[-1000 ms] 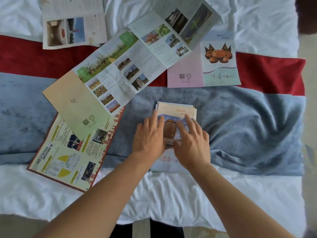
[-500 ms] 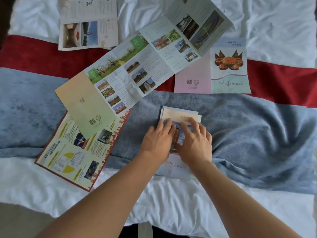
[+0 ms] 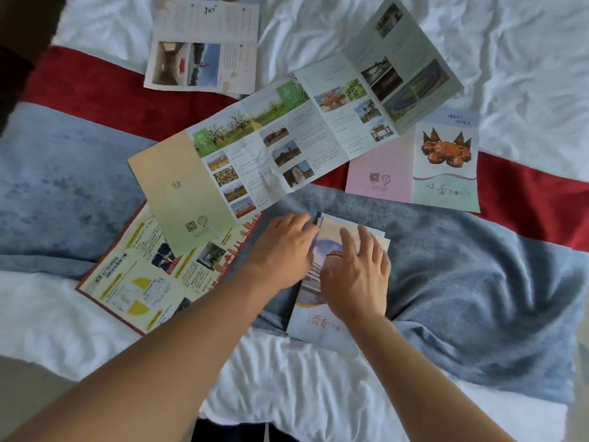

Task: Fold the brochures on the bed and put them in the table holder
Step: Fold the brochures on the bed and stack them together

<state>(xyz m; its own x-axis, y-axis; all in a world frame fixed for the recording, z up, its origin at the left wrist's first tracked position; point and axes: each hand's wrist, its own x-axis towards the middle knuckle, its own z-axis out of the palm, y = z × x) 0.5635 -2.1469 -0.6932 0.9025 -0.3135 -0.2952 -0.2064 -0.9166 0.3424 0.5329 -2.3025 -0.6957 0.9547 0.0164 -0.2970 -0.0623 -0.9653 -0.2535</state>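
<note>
A folded pale-blue brochure lies on the grey-blue blanket near the bed's front edge. My right hand rests flat on its cover, fingers spread. My left hand grips the brochure's left edge with its fingertips curled around the layers. Unfolded brochures lie about: a long multi-panel one across the middle, a red-bordered one at the left, a pink and mint crab one at the right, and a white one at the top. No table holder is in view.
The bed has a white sheet, a red band and a rumpled grey-blue blanket. The bed's front edge runs along the bottom, with floor showing at the lower left.
My left hand has slid from the brochure's cover to its left edge and curled around it. My right hand stays pressed on the cover. The view has shifted a little to the left.
</note>
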